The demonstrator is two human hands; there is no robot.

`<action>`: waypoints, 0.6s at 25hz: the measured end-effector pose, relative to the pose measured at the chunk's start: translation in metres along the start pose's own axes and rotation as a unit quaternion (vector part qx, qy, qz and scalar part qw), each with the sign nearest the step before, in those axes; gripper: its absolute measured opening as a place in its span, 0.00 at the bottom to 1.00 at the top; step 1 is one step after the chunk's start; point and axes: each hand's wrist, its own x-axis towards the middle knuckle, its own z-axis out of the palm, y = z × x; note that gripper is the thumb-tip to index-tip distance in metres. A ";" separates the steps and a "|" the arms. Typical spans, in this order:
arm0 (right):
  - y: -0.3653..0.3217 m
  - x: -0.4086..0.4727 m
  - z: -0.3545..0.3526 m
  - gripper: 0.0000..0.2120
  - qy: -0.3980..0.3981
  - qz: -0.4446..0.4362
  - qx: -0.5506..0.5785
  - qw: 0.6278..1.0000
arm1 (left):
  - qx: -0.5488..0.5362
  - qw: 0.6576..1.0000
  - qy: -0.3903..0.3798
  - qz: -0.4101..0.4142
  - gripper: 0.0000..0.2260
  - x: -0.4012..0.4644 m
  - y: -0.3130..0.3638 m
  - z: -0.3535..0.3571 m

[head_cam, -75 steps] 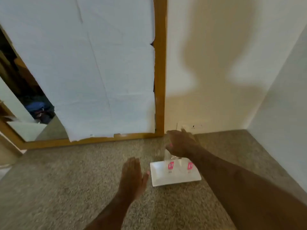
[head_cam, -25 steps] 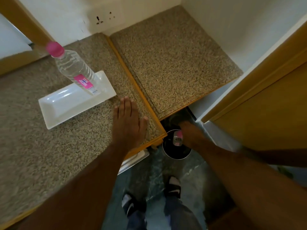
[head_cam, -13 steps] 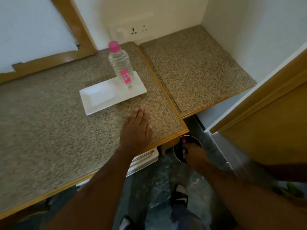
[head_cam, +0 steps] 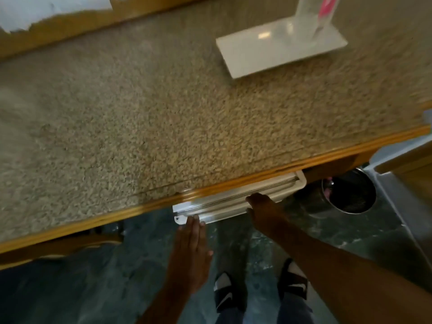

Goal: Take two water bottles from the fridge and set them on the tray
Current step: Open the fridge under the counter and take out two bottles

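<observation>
Speckled granite worktop (head_cam: 163, 118) with wood edge strip fills most of view. Far left top: wooden frame (head_cam: 58, 31) with torn white paper over it.

Left hand (head_cam: 190, 256) below the worktop edge, flat, palm down, fingers (head_cam: 194, 226) straight and together, holding nothing. Fingertips at the left corner of the white fridge door top (head_cam: 238, 199), which sticks out from under the worktop; contact not clear from blur.

Right hand (head_cam: 266, 212) just right of it, knuckles up, resting on the door's top edge near its middle-right. Fingers curl forward over the door rim, so the tips are hidden; grip or just resting, cannot tell. No bottle in either hand.

White rectangular tray (head_cam: 257, 54) on worktop, upper right. One clear water bottle (head_cam: 306, 22) with pink label stands upright on the tray's right half; cap cut off by the frame top. Left half of tray bare.

Right of the fridge door, on the floor under the worktop edge: round metal bin (head_cam: 346, 197), dark inside, something pink at its rim, too small to tell. Dark marbled floor (head_cam: 117, 288); person's feet in black-and-white sandals (head_cam: 226, 293) at bottom centre. Frame blurry overall.
</observation>
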 end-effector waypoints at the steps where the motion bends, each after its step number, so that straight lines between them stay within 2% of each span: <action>1: -0.001 0.008 0.009 0.22 0.003 -0.010 -0.017 1.000 | -0.015 0.999 -0.014 -0.029 0.31 0.007 -0.009 0.016; 3: -0.001 0.024 0.029 0.23 0.010 -0.028 -0.039 0.999 | -0.041 0.995 -0.048 -0.078 0.32 0.032 -0.026 0.042; 6: 0.000 0.044 0.054 0.22 0.020 -0.040 -0.052 0.998 | -0.026 0.996 -0.060 -0.055 0.30 0.073 -0.048 0.069; 11: -0.003 0.057 0.075 0.20 0.072 -0.067 -0.106 0.990 | 0.025 0.999 -0.013 -0.041 0.30 0.093 -0.063 0.092; 15: -0.003 0.057 0.076 0.19 0.087 -0.085 -0.138 0.983 | 0.012 0.998 0.027 -0.047 0.29 0.093 -0.059 0.098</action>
